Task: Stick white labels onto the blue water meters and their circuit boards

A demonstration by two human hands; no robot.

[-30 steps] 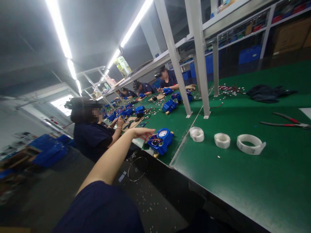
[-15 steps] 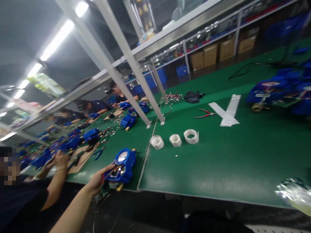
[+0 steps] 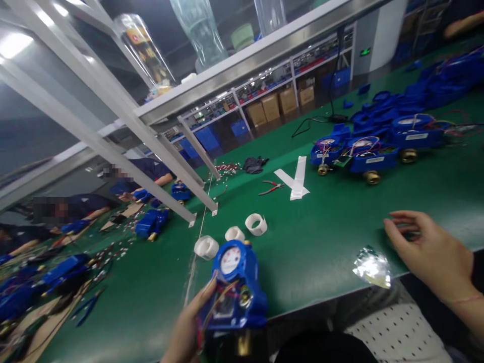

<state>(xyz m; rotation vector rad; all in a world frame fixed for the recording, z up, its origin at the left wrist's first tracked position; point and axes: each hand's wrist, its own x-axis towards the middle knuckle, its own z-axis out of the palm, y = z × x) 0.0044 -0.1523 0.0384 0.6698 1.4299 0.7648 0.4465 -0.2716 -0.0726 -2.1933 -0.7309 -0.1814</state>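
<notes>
Above the near edge of the green surface, the person's left hand was clamped on the side of a blue meter, its round dial at the far end and a brass fitting at the near one. Farther right, at that same edge, I saw the right hand loosely curled, a gap between thumb and fingers, near a crinkled silvery packet. Beyond the held meter sat three white rolls; past them, pliers lay beside crossed white strips. Toward the far right corner, other blue meters stood crowded together, wires showing.
</notes>
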